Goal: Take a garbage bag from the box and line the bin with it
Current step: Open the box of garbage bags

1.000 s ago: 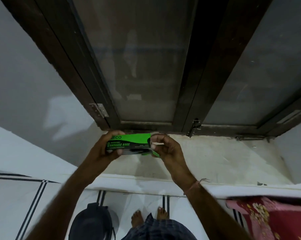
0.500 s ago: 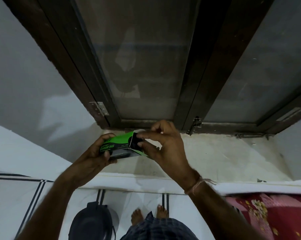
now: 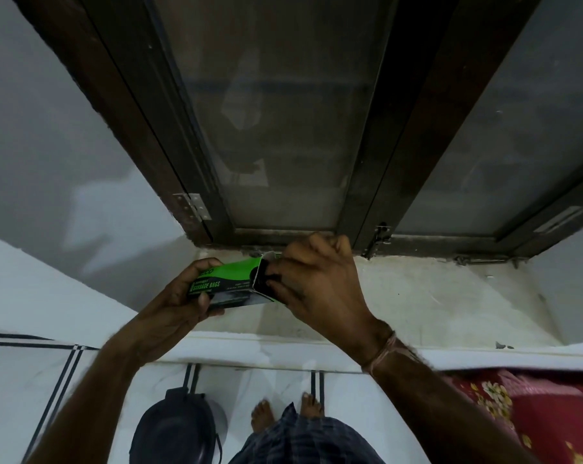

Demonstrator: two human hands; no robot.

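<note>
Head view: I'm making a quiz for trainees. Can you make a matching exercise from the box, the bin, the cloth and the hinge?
Things:
1. garbage bag box
2. bin
3. floral cloth
4. hinge

Descriptions:
A. on the floor, lower left
B. red, at the right edge
C. green and black, held in both hands
D. metal, on the dark window frame

Pairs: 1-C, 2-A, 3-B, 4-D

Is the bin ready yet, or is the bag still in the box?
Not yet. The box is open at one end, held by the left hand. The right hand is reaching into it for a bag. The bin on the floor still needs lining.
</note>
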